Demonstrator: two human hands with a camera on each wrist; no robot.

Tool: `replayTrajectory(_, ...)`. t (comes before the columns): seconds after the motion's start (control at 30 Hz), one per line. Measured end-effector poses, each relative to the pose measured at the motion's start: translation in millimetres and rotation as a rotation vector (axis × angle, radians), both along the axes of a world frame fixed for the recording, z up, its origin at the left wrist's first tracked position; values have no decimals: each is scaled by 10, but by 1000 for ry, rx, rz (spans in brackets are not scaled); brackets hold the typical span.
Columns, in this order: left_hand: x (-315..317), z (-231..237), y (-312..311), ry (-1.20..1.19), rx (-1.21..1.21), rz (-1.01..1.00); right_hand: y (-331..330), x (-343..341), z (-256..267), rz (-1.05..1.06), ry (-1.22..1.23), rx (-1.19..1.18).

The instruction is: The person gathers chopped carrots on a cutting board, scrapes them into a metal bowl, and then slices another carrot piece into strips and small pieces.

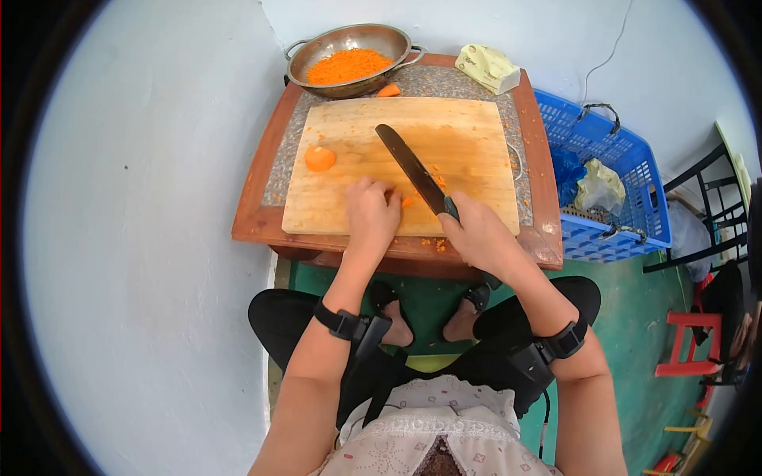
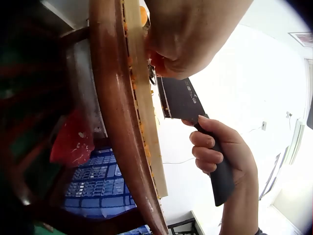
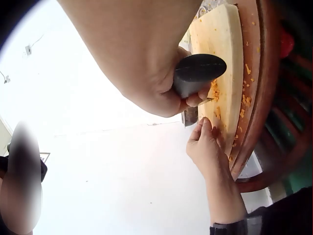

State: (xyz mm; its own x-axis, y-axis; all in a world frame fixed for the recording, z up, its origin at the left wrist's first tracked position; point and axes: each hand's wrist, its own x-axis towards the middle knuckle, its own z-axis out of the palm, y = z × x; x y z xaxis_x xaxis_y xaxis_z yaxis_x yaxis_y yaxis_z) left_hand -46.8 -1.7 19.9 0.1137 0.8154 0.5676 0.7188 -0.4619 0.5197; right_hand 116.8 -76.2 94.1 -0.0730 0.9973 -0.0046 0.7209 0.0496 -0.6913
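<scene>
My right hand (image 1: 480, 230) grips the black handle of a kitchen knife (image 1: 413, 169). The dark, broad blade slants up and left over the wooden cutting board (image 1: 476, 127). Near the board's front edge, my left hand (image 1: 373, 214) has bent fingers low on the wood, a small carrot piece (image 1: 407, 201) at its fingertips. In the right wrist view the left thumb and fingertips (image 3: 205, 122) come together in a pinch; what lies between them is mostly hidden. Shredded carrot (image 1: 436, 176) lies beside the blade. A larger carrot chunk (image 1: 320, 159) rests on the left of the board.
A two-handled metal pan (image 1: 397, 46) with chopped carrot stands at the table's back left, a carrot end (image 1: 389, 90) beside it. At the back right is a tissue pack (image 1: 487, 69). A blue plastic basket (image 1: 607, 147) with bags stands right of the table (image 1: 544, 182). A wall borders the left.
</scene>
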Motion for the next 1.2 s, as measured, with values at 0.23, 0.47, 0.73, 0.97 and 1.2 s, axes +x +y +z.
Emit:
replayTrajectory(0.23, -31, 5, 59, 31, -75, -57, -148, 16, -65, -4, -22, 52)
replayTrajectory(0.47, -58, 20, -60, -10, -80, -93, -197, -48, -100, 29, -82, 79)
replayTrajectory(0.73, -36, 113, -234, -7, -84, -29, -260, -123, 57, 14, -155, 73)
replayTrajectory(0.97, 6, 2, -214, -33, -34, -33, -248, -155, 21, 98, -288, 157)
replayTrajectory(1.2, 27, 21, -202, -33, -48, -26, -281, -226, 14, 131, -432, 99)
